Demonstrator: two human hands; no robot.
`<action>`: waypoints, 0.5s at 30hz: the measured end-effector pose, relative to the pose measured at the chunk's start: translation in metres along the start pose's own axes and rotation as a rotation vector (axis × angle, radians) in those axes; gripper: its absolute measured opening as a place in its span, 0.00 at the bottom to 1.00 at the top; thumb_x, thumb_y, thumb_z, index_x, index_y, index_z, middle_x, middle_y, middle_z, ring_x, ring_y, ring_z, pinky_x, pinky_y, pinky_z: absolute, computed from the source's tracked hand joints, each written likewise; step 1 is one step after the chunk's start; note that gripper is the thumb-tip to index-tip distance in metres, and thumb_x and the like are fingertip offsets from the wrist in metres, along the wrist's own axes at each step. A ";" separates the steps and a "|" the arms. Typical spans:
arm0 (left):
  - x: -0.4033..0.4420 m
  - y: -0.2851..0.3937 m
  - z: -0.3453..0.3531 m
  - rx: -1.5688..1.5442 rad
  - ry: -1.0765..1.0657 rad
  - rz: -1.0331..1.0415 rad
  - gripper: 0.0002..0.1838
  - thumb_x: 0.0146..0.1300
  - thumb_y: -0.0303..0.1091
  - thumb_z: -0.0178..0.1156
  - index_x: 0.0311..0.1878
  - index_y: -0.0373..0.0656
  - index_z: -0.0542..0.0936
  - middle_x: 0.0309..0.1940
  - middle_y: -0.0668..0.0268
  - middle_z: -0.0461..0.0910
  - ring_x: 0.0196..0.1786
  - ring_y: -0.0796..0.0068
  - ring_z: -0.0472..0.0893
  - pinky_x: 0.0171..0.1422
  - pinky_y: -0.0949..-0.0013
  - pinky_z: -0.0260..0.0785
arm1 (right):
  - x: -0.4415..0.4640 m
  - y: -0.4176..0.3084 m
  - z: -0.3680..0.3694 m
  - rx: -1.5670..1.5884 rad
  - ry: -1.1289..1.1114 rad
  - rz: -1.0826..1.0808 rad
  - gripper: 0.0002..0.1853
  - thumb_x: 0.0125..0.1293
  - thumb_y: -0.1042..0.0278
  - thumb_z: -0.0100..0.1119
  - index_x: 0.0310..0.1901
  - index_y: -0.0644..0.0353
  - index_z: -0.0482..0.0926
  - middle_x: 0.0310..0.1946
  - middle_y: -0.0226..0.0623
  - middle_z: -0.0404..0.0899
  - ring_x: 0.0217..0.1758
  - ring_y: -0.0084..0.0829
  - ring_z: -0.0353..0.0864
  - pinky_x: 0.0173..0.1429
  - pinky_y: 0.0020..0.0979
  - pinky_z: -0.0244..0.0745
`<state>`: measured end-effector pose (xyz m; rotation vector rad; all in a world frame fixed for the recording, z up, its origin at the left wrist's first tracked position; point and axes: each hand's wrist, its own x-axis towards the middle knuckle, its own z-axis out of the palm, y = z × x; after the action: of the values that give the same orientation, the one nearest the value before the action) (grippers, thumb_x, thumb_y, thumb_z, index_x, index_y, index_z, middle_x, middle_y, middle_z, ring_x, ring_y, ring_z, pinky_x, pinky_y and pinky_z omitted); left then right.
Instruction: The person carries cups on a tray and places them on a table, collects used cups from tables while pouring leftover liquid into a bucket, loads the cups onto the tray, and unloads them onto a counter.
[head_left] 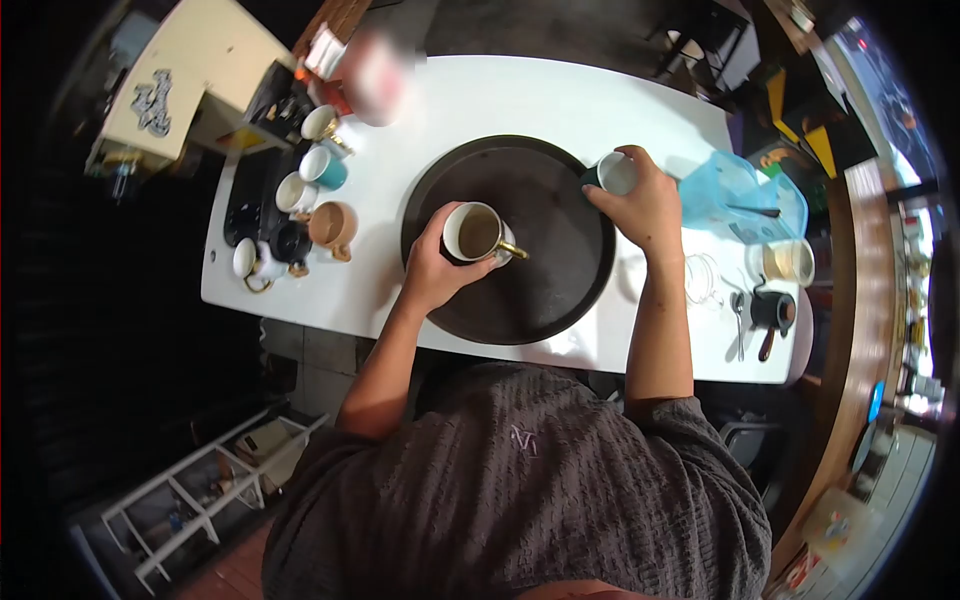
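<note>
My left hand (pixel 437 275) is wrapped around a white mug (pixel 474 232) with a gold handle, over the left half of a large round dark tray (pixel 510 315). The mug is seen from above and its handle points right. At the tray's upper right rim, my right hand (pixel 648 208) grips a dark green cup (pixel 614 176) with a pale inside. Fingers and thumb close around the cup's side. Whether either cup touches the tray is hard to tell from this angle.
On the white table (pixel 620 90), a teal mug (pixel 323 168), a brown mug (pixel 332 228), a black mug (pixel 291 243) and other white mugs stand left. A blue plastic container (pixel 735 195), a jar (pixel 788 262), spoons (pixel 738 310) and a small handled pot (pixel 772 310) are right.
</note>
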<state>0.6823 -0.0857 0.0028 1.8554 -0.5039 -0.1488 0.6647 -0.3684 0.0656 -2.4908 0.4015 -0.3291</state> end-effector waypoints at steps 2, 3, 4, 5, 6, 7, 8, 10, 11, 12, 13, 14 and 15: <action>-0.019 0.009 -0.017 0.034 0.079 -0.017 0.36 0.46 0.29 0.75 0.60 0.39 0.71 0.50 0.61 0.80 0.54 0.71 0.79 0.60 0.66 0.70 | 0.009 -0.013 0.008 0.031 -0.028 -0.049 0.31 0.43 0.53 0.72 0.50 0.59 0.78 0.39 0.48 0.84 0.45 0.48 0.83 0.50 0.42 0.77; -0.030 0.013 -0.026 0.061 0.126 -0.027 0.35 0.45 0.30 0.75 0.58 0.39 0.72 0.48 0.61 0.81 0.52 0.70 0.80 0.59 0.66 0.71 | 0.012 -0.020 0.014 0.054 -0.041 -0.068 0.31 0.43 0.54 0.73 0.49 0.59 0.78 0.38 0.48 0.84 0.44 0.48 0.83 0.49 0.42 0.77; -0.043 0.007 -0.034 0.050 0.172 -0.048 0.35 0.45 0.29 0.76 0.58 0.39 0.72 0.48 0.61 0.81 0.52 0.71 0.80 0.58 0.66 0.72 | 0.018 -0.026 0.024 0.084 -0.029 -0.117 0.31 0.42 0.54 0.74 0.49 0.59 0.79 0.37 0.47 0.84 0.44 0.47 0.84 0.49 0.41 0.78; -0.056 0.003 -0.043 0.067 0.202 -0.062 0.35 0.45 0.29 0.76 0.58 0.39 0.72 0.48 0.61 0.81 0.52 0.71 0.80 0.58 0.66 0.72 | 0.022 -0.036 0.033 0.101 -0.051 -0.141 0.31 0.42 0.54 0.74 0.49 0.59 0.79 0.37 0.47 0.84 0.44 0.47 0.84 0.49 0.41 0.78; -0.069 0.001 -0.053 0.102 0.248 -0.076 0.35 0.44 0.29 0.76 0.58 0.38 0.72 0.48 0.61 0.81 0.52 0.71 0.80 0.58 0.66 0.72 | 0.027 -0.046 0.043 0.140 -0.083 -0.165 0.31 0.42 0.54 0.74 0.49 0.59 0.79 0.38 0.47 0.84 0.44 0.47 0.84 0.50 0.41 0.78; -0.082 -0.002 -0.064 0.135 0.291 -0.088 0.35 0.44 0.29 0.76 0.58 0.38 0.72 0.48 0.61 0.81 0.52 0.71 0.80 0.58 0.67 0.71 | 0.030 -0.059 0.053 0.174 -0.113 -0.186 0.31 0.42 0.54 0.74 0.49 0.59 0.79 0.38 0.48 0.84 0.45 0.47 0.84 0.50 0.40 0.78; -0.094 -0.004 -0.074 0.120 0.312 -0.102 0.35 0.45 0.29 0.76 0.59 0.36 0.72 0.49 0.62 0.80 0.52 0.72 0.80 0.58 0.67 0.71 | 0.035 -0.070 0.064 0.205 -0.133 -0.241 0.31 0.43 0.55 0.74 0.49 0.59 0.79 0.39 0.47 0.84 0.45 0.46 0.84 0.51 0.40 0.78; -0.116 -0.010 -0.091 0.101 0.376 -0.154 0.36 0.45 0.28 0.76 0.59 0.36 0.72 0.49 0.62 0.80 0.52 0.73 0.79 0.58 0.68 0.71 | 0.044 -0.090 0.092 0.236 -0.148 -0.320 0.31 0.42 0.55 0.74 0.50 0.59 0.79 0.40 0.48 0.84 0.46 0.46 0.84 0.51 0.40 0.77; -0.125 -0.014 -0.099 0.065 0.417 -0.200 0.36 0.45 0.28 0.76 0.59 0.35 0.72 0.49 0.62 0.80 0.52 0.74 0.79 0.58 0.68 0.71 | 0.049 -0.101 0.107 0.251 -0.152 -0.378 0.31 0.42 0.55 0.74 0.50 0.59 0.79 0.41 0.48 0.84 0.46 0.46 0.84 0.52 0.40 0.77; -0.133 -0.019 -0.106 0.019 0.464 -0.213 0.37 0.46 0.28 0.76 0.60 0.35 0.71 0.50 0.62 0.80 0.53 0.74 0.79 0.58 0.69 0.70 | 0.052 -0.111 0.121 0.255 -0.157 -0.389 0.31 0.42 0.55 0.74 0.50 0.59 0.79 0.41 0.48 0.84 0.46 0.46 0.84 0.52 0.40 0.77; -0.140 -0.024 -0.114 0.020 0.475 -0.211 0.37 0.46 0.28 0.76 0.60 0.35 0.71 0.50 0.62 0.80 0.53 0.74 0.79 0.58 0.69 0.70 | 0.055 -0.123 0.134 0.221 -0.212 -0.396 0.31 0.42 0.55 0.74 0.50 0.59 0.79 0.41 0.48 0.84 0.46 0.46 0.84 0.52 0.40 0.77; -0.147 -0.029 -0.123 0.039 0.501 -0.220 0.37 0.46 0.28 0.76 0.61 0.35 0.71 0.50 0.61 0.80 0.53 0.74 0.79 0.59 0.69 0.70 | 0.058 -0.133 0.146 0.184 -0.266 -0.402 0.32 0.42 0.56 0.74 0.51 0.59 0.78 0.42 0.48 0.84 0.47 0.46 0.83 0.52 0.40 0.77; -0.152 -0.035 -0.131 0.056 0.525 -0.227 0.37 0.46 0.28 0.76 0.61 0.35 0.71 0.50 0.61 0.80 0.53 0.74 0.79 0.59 0.68 0.71 | 0.060 -0.142 0.157 0.182 -0.265 -0.410 0.32 0.42 0.56 0.74 0.51 0.59 0.78 0.42 0.48 0.84 0.47 0.46 0.83 0.52 0.40 0.77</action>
<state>0.6001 0.1000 -0.0070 1.9089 0.0670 0.2016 0.7997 -0.1981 0.0325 -2.3795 -0.2407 -0.1808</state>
